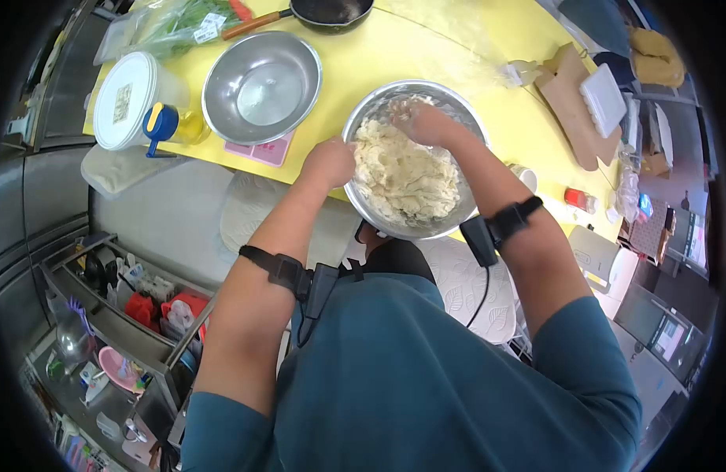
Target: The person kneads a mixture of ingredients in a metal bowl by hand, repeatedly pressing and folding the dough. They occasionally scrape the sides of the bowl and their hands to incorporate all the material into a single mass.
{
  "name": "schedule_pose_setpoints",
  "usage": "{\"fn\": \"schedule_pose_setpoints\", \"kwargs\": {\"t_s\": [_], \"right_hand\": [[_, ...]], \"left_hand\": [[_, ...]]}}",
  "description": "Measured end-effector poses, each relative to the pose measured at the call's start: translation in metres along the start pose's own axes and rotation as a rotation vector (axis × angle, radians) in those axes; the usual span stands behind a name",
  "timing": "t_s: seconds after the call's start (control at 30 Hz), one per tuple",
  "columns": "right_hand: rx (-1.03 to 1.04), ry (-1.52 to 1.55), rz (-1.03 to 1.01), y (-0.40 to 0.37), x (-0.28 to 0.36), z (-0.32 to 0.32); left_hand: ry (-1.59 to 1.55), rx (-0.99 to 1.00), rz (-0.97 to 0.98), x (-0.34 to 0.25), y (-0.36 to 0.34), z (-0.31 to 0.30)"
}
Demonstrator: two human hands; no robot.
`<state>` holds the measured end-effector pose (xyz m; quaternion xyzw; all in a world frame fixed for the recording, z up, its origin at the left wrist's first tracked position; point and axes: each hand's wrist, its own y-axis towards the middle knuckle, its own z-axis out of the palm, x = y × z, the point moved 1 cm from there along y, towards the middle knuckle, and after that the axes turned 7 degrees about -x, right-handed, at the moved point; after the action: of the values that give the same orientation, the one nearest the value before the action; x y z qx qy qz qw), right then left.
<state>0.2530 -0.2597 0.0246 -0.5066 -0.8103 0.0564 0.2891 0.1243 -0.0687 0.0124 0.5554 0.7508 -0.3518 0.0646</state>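
Note:
A large steel mixing bowl (474,118) holds a rough, lumpy mass of pale dough (406,177) with loose flour around it. My left hand (331,163) is closed at the bowl's left rim and appears to grip it; its fingertips are partly hidden. Inside the bowl, toward the far side, my right hand (420,123) has floury fingers curled at the edge of the dough. Left of the bowl stands a second steel bowl (221,82), its bottom resting partly over a pink kitchen scale (270,151).
On the yellow table (363,59) are a white lidded tub (119,102), an oil bottle with a blue top (164,124), a frying pan (331,14) and bagged greens (193,23). To the right lie brown cardboard (571,102) and a red-labelled jar (579,199). Stools (465,283) stand below.

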Motion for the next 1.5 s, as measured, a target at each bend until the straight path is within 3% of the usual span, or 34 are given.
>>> {"fn": "schedule_pose_setpoints", "kwargs": {"t_s": [0.07, 0.17, 0.2, 0.33, 0.4, 0.53, 0.7, 0.8, 0.83, 1.0, 1.1, 1.13, 1.17, 1.33, 1.5], "right_hand": [[0.005, 0.153, 0.093, 0.024, 0.003, 0.050], [0.308, 0.340, 0.127, 0.035, 0.012, 0.056], [0.378, 0.277, 0.172, 0.031, 0.014, 0.049], [0.318, 0.032, -0.286, -0.010, 0.019, 0.032], [0.395, -0.182, -0.380, -0.052, 0.030, 0.007], [0.339, -0.324, -0.348, -0.120, 0.023, 0.004], [0.060, -0.437, -0.348, -0.122, -0.009, 0.084], [0.124, -0.305, -0.312, -0.078, 0.004, 0.075], [0.385, -0.352, -0.240, -0.065, 0.019, 0.049], [0.211, -0.187, -0.522, -0.058, -0.005, 0.013], [0.117, -0.063, -0.091, -0.052, 0.015, -0.023], [0.053, -0.030, -0.251, -0.041, 0.005, -0.009], [0.058, 0.022, -0.224, -0.028, -0.004, 0.008], [0.243, 0.300, 0.005, 0.015, 0.016, 0.052], [0.590, 0.044, -0.228, 0.015, 0.044, 0.052]], "left_hand": [[0.017, 0.003, -0.048, -0.003, -0.004, -0.002], [0.017, -0.006, -0.056, -0.002, -0.007, 0.002], [0.012, -0.030, -0.039, -0.002, -0.004, 0.001], [-0.026, -0.076, -0.058, -0.006, -0.005, -0.001], [-0.035, -0.096, -0.060, -0.006, -0.007, 0.000], [-0.019, -0.073, -0.044, -0.011, -0.009, 0.005], [0.014, -0.038, -0.066, -0.023, -0.020, 0.008], [-0.003, -0.027, -0.077, -0.021, -0.017, 0.011], [0.009, 0.006, -0.049, -0.020, -0.027, 0.017], [-0.026, -0.078, 0.003, -0.011, -0.016, 0.001], [-0.078, -0.095, 0.056, -0.009, -0.004, -0.002], [-0.099, -0.112, 0.070, -0.007, -0.001, -0.005], [-0.120, -0.131, 0.077, -0.005, 0.003, -0.007], [-0.043, -0.145, 0.048, -0.003, 0.011, -0.012], [0.043, -0.148, -0.005, -0.012, 0.015, -0.022]]}}
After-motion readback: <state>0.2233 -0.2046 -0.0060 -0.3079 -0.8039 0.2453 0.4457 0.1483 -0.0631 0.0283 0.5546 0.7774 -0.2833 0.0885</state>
